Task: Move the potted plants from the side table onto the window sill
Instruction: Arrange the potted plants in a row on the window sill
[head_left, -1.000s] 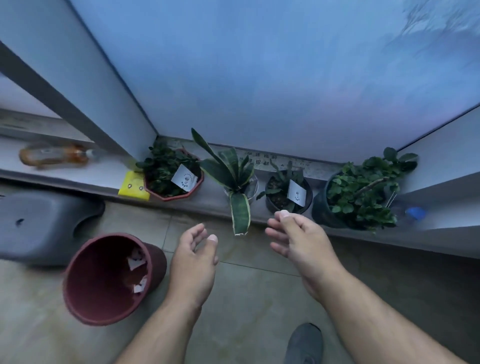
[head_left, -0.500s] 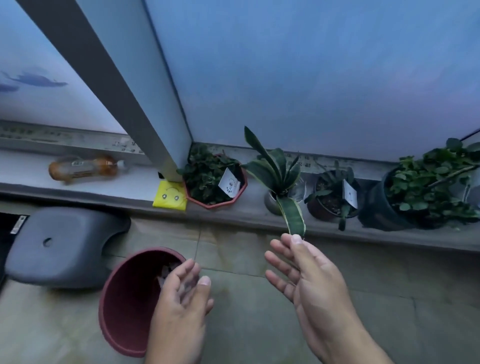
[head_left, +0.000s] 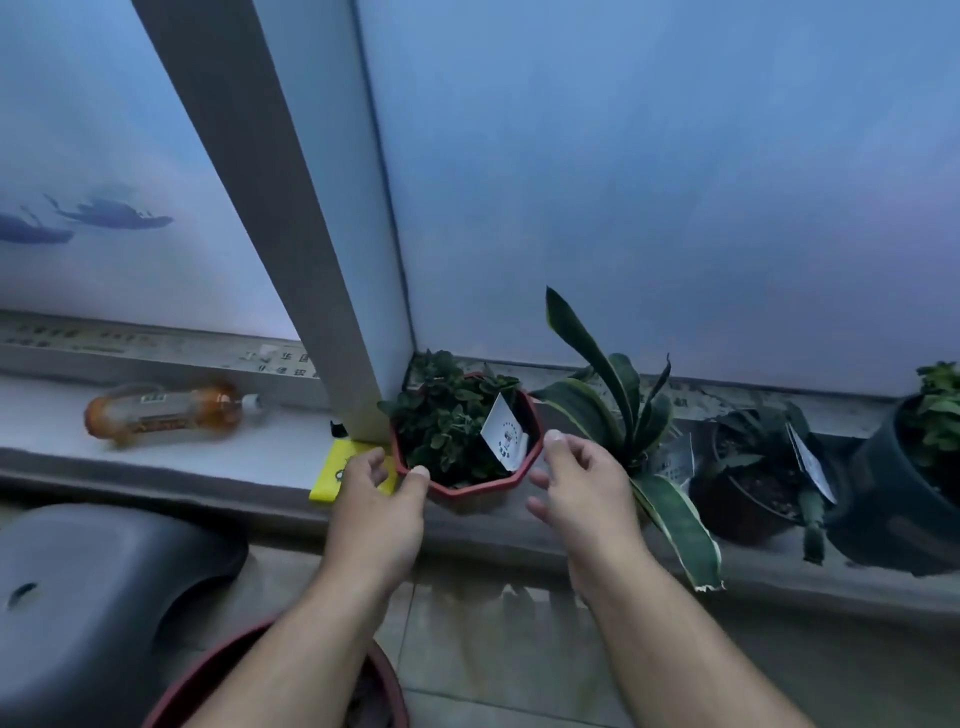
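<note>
Both hands flank the red octagonal pot (head_left: 470, 480) at centre frame on the window sill (head_left: 156, 457): the left hand (head_left: 376, 512) has its thumb tip at the pot's rim with fingers loosely apart, the right hand (head_left: 576, 491) hovers just beside the opposite edge, fingers curved and empty. A white tag (head_left: 506, 434) stands among its leaves.

The window sill (head_left: 249, 457) runs across the view from nine to three o'clock. On it lie an orange bottle (head_left: 166, 413) on its side, a yellow card (head_left: 332, 475), a red octagonal pot (head_left: 467, 436), a striped-leaf plant (head_left: 613, 410), a small dark pot (head_left: 753, 483) and a large dark pot (head_left: 898, 488). On the tiled floor (head_left: 493, 649) at seven o'clock stand a grey stool (head_left: 93, 597) and a maroon bucket (head_left: 208, 680).
</note>
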